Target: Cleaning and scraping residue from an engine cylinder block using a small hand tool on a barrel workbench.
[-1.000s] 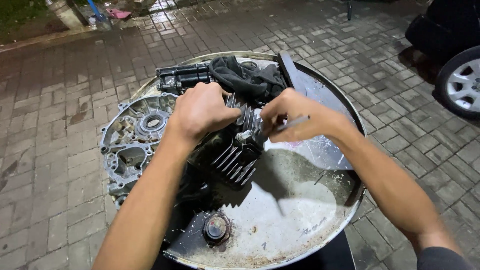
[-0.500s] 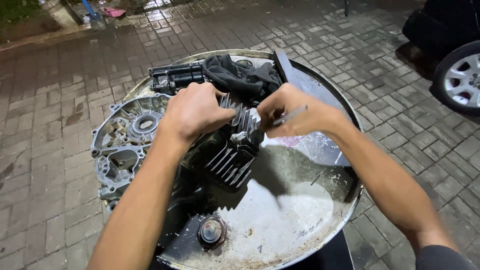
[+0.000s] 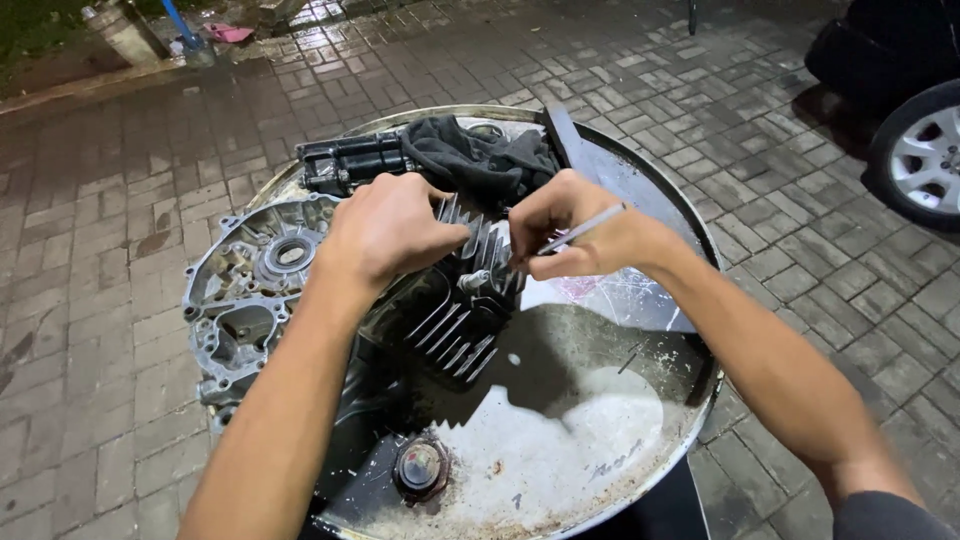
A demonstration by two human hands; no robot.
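Under my fingers [image 3: 452,232] the finned cylinder [image 3: 450,320] is dark greasy metal, beside it a dull grey cast-metal casing [image 3: 245,290], behind it matt black cloth [image 3: 480,155].

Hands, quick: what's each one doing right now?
Left hand: closed over the finned engine cylinder, gripping it.
Right hand: pinching a thin metal rod against the cylinder.

head view | from above the near edge of the round drum top [image 3: 640,470], tilted down and forward | close, forearms' reach | brick paving beyond and beside the drum | car wheel [image 3: 925,150] right of drum
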